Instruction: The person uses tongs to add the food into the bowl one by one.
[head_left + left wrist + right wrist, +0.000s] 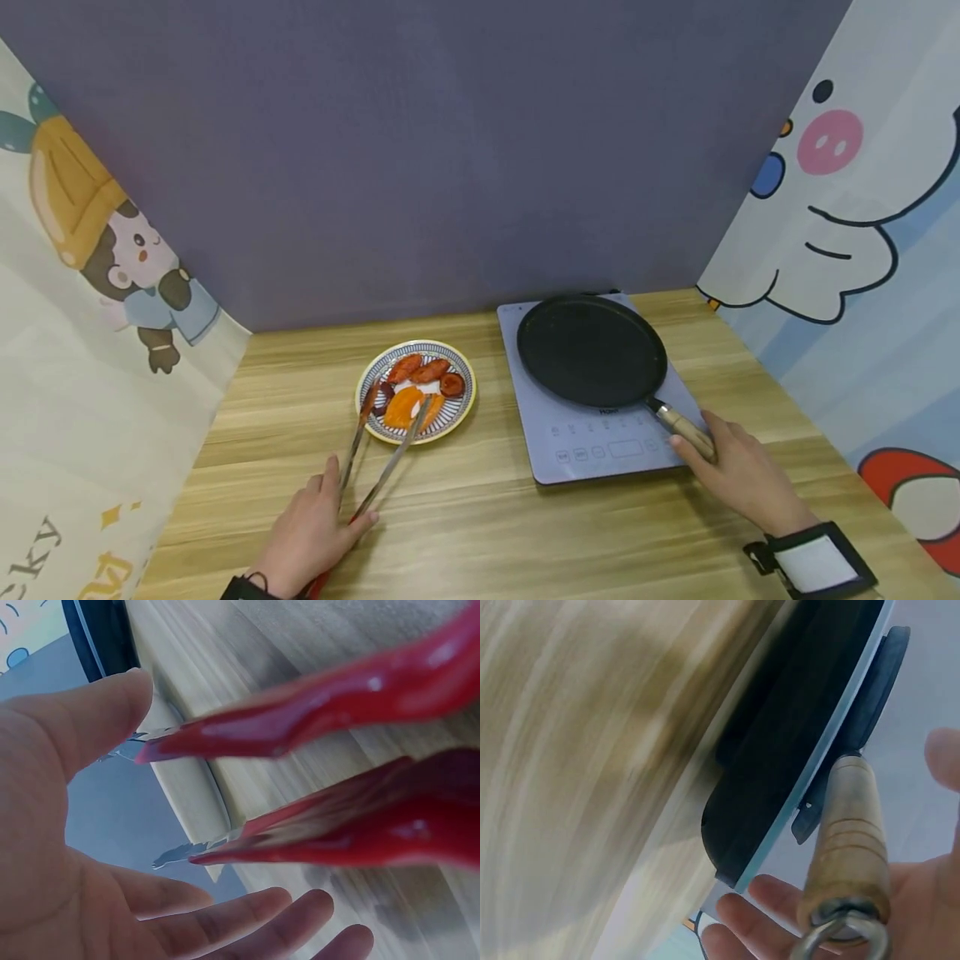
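Red-handled metal tongs point(393, 463) stand spread, with their tips over a patterned plate point(467, 406). On the plate lie orange pieces point(402, 407), reddish-brown pieces point(431, 370) and darker bits. My left hand point(306, 527) is around the tongs, thumb on one side and fingers on the other. In the left wrist view its fingers look extended beside the red handles point(375, 690), not curled round them. A flat black pan point(592, 350) sits on an induction cooktop point(543, 442). My right hand point(746, 475) is at the pan's wooden handle point(849, 832), fingers extended beneath it and thumb apart.
The wood-grain table point(480, 533) carries the plate at left and the cooktop at right. A grey-purple panel point(465, 167) stands behind it. Cartoon-printed walls point(67, 400) rise on both sides.
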### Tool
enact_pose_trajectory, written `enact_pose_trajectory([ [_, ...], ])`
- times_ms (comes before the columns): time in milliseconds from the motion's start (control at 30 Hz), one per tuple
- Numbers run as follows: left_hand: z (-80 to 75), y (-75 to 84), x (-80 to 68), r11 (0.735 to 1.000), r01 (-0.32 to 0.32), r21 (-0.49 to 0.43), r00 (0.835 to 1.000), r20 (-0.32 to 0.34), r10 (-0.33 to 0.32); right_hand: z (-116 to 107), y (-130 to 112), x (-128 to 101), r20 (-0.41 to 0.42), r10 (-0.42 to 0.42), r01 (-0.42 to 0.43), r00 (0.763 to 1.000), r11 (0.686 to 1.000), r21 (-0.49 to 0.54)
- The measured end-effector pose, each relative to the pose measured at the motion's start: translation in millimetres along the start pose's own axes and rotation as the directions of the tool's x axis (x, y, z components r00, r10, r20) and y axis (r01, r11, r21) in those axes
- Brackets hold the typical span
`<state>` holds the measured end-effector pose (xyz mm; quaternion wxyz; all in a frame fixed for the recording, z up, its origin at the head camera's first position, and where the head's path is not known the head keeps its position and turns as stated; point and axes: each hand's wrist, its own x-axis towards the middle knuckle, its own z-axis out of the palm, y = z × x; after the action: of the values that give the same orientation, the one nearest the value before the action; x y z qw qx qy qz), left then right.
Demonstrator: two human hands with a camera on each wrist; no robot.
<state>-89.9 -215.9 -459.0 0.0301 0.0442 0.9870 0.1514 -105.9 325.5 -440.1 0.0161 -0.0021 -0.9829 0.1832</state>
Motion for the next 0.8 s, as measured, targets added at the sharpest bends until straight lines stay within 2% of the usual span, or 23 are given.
enact_pose_trajectory([
  [300,-3.0,1.2,0.8,1.0,0.018,0.0,1.0,0.022,-0.018,-1.8,4.3,-0.3,0.047,0.08,-0.08,0.996,0.997,0.0],
  [633,-3.1,-1.5,2.1,0.999,0.042,0.005,0.995,0.089,-0.042,-0.3,4.8,-3.3,0.043,0.163,-0.164,0.986,0.986,0.029],
  [800,-3.5,-1.1,2.0,0.999,0.052,0.017,0.993,0.107,-0.053,3.7,6.0,-3.5,0.012,0.166,-0.166,0.986,0.985,0.04],
])
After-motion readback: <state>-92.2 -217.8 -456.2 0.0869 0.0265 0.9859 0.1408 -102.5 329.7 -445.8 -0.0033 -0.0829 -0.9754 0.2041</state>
